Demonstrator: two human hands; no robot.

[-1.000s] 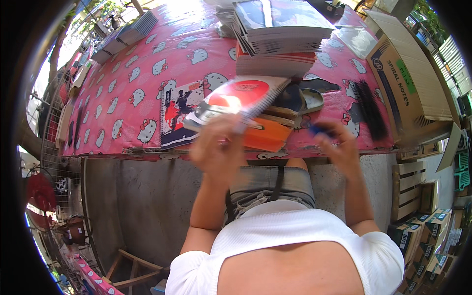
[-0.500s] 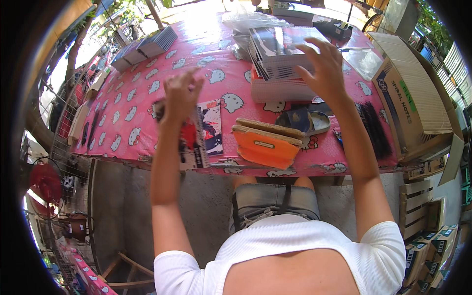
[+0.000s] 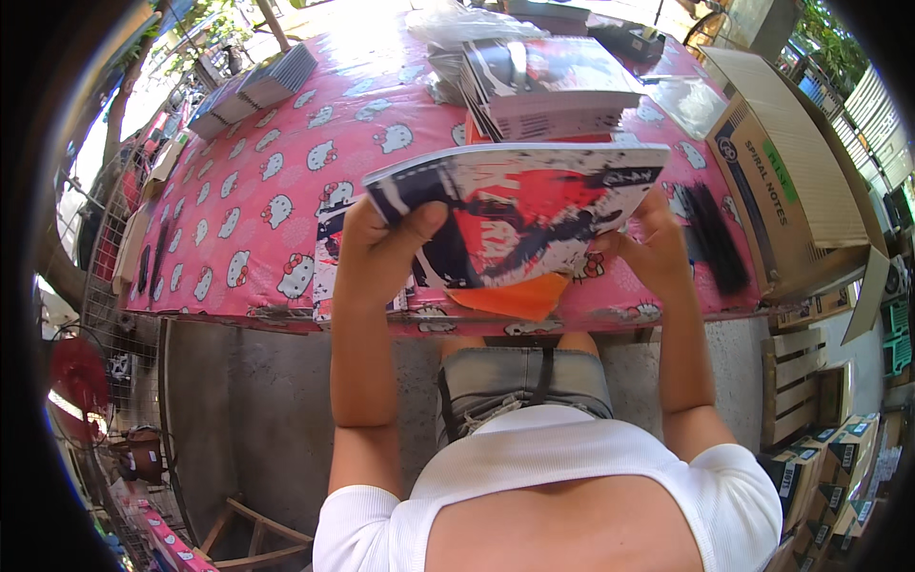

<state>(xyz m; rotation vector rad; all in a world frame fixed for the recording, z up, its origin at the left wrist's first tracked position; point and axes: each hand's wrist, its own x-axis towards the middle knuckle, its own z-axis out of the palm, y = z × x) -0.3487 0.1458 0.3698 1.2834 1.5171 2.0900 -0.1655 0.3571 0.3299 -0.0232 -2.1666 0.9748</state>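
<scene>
A notebook [image 3: 524, 214] with a red, white and dark printed cover is held up in front of me, tilted, over the near side of the table. My left hand [image 3: 381, 246] grips its left edge with the thumb across the cover. At the lower right edge, my right hand [image 3: 653, 243] pinches it between thumb and fingers. Below the notebook an orange block [image 3: 515, 297] shows only in part. Another printed cover [image 3: 327, 257] lies on the table, partly behind my left hand. Beyond stands a stack of similar notebooks [image 3: 562, 110].
A pink patterned cloth [image 3: 238, 205] covers the table. Black spiral binding coils [image 3: 713, 238] lie at the right, beside an open cardboard box [image 3: 777, 191]. Stacked notebooks [image 3: 253, 95] stand far left. Clear plastic wrapping [image 3: 467, 29] and a black box [image 3: 629, 43] are at the back.
Both hands have come to the notebook, which is now raised and held between them. Before, my right hand was by the stack and my left over the covers at the near left.
</scene>
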